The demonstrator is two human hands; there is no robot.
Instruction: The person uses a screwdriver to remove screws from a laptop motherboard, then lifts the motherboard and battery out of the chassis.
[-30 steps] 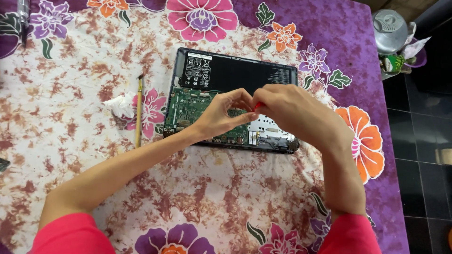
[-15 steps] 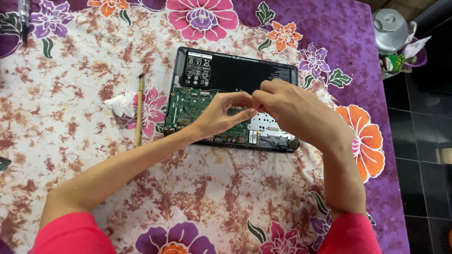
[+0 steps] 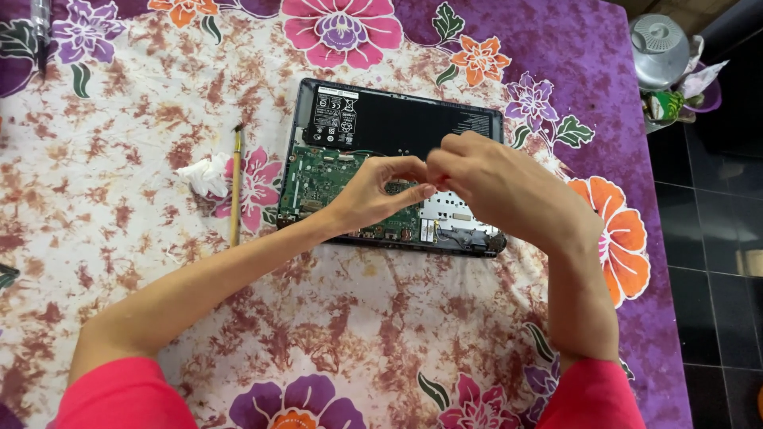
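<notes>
Both my hands meet over one opened laptop (image 3: 397, 167) at frame centre, back cover off. Left hand (image 3: 373, 195): fingers curled, thumb and forefinger tips pinched together above the green circuit board (image 3: 322, 179). Right hand (image 3: 497, 187): fingers bent inward, tips touching the left hand's tips; whatever small part sits between them is hidden, cannot tell. One black battery (image 3: 413, 123) fills the laptop's upper half. Left of the laptop: one thin brush (image 3: 235, 187), lying upright in frame, and one crumpled white tissue (image 3: 204, 175) just beside it. All rest on the tabletop's floral cloth (image 3: 119, 103). Upper right corner: one grey round container (image 3: 658, 48).
</notes>
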